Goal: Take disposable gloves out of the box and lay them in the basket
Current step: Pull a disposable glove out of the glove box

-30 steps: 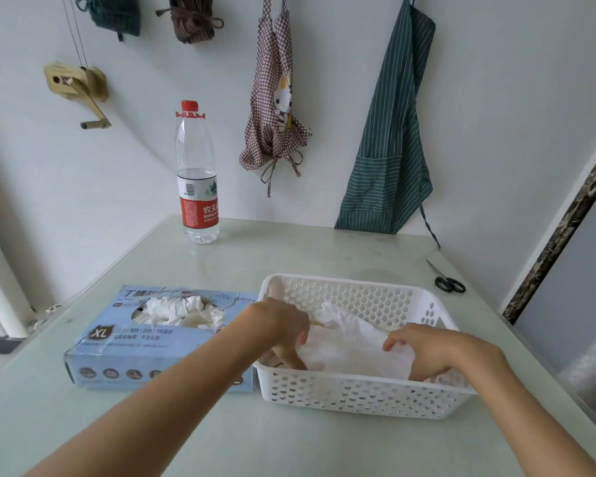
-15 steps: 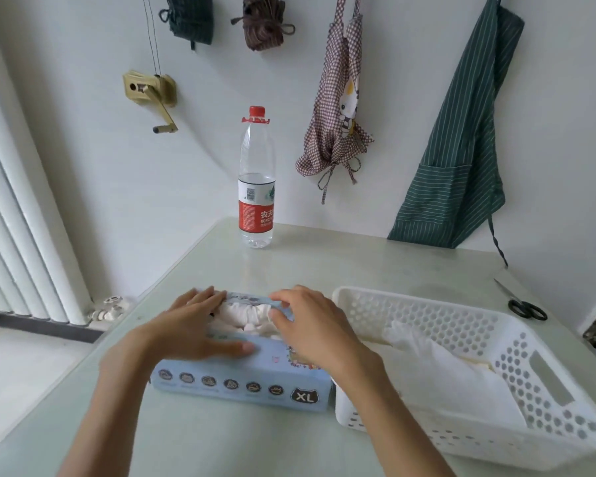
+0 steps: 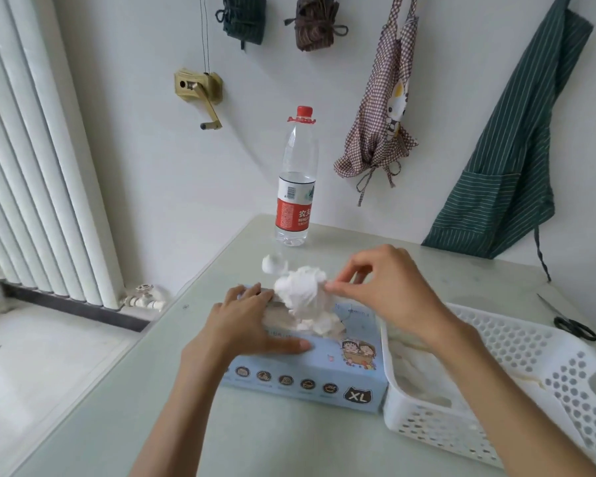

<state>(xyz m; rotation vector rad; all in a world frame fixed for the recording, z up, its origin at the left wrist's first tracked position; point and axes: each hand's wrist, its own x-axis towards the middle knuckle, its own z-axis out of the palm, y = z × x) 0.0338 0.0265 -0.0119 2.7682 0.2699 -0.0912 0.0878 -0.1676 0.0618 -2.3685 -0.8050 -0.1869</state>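
A light blue glove box (image 3: 307, 373) marked XL lies on the table in front of me. My left hand (image 3: 245, 325) presses flat on its top, fingers straight. My right hand (image 3: 386, 290) pinches a crumpled white glove (image 3: 301, 289) that rises out of the box's opening. More white gloves (image 3: 319, 325) bunch in the opening below it. To the right of the box stands a white perforated basket (image 3: 544, 366) with pale gloves (image 3: 424, 370) lying inside.
A water bottle (image 3: 295, 187) with a red label stands at the table's far side. Black scissors (image 3: 572, 325) lie beyond the basket at the right. Aprons hang on the wall behind. A white radiator (image 3: 31, 166) stands at the left, past the table edge.
Both hands left the basket and went to the box. The left hand now holds the box down while the right hand lifts a glove up out of the opening.
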